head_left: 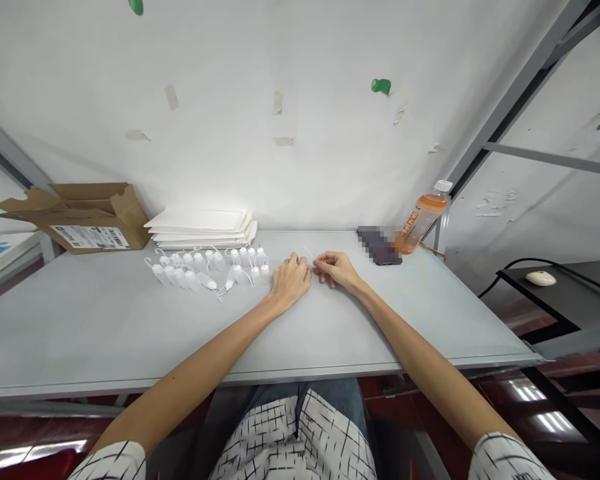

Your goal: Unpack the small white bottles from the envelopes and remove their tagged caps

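Note:
My left hand (291, 277) rests palm down on the grey table, fingers curled and thumb side toward the other hand. Whatever lies under its fingers is hidden. Close on its right, my right hand (337, 269) has thumb and forefinger pinched together at something too small and pale to name. A faint clear piece (307, 253) shows between the fingertips of both hands. Just left of my left hand stand several small white squeeze bottles (187, 275) with thin white tubes, some upright and a few lying tilted.
Behind the bottles lies a stack of white sheets or flat packs (200, 227). An opened cardboard box (95, 217) stands back left. To the right are a dark phone-like object (380, 247), partly blurred, and an orange drink bottle (423, 217). A white mouse (541, 279) sits farther right.

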A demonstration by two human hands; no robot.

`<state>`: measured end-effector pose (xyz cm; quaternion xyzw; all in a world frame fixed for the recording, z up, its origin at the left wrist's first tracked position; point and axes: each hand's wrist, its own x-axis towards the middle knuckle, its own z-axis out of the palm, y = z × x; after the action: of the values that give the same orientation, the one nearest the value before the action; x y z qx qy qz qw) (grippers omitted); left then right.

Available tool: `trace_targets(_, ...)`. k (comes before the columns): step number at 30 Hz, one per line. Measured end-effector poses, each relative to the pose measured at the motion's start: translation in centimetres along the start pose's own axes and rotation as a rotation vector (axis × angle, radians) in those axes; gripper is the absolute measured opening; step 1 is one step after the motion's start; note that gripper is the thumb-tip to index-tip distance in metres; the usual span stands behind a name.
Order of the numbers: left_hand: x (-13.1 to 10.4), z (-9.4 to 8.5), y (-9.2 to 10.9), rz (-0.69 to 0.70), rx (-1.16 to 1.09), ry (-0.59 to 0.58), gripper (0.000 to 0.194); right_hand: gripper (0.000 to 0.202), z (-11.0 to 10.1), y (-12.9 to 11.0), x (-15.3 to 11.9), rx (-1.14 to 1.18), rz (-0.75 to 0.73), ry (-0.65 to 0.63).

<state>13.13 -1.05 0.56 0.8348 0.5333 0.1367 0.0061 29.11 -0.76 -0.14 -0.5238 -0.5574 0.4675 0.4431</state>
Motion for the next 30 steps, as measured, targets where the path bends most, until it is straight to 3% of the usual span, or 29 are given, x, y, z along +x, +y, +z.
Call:
trace_targets(9,1.4,0.2,0.0,-0.028,-0.011,-0.022,0.03,0.011,0.4,-0.7,1.7,-0.021,0.07,0.008)
trace_targets(13,1.8,0.4,-0.4,-0.018,0.0,-0.03,0.03,0.015,0.5,-0.1,1.7,-0.002,0.046,0.006)
trace_targets(21,1.7,0.1,-1.3,0.039,-0.052,-0.063,0.028,0.026,1.0,0.6,0.8,-0.157,-0.117,0.136)
trace_targets(30,1.3,0.7,-1.9,0.058,-0.139,0.018,0.024,0.036,1.0,0.2,0.6,-0.016,-0.051,0.105)
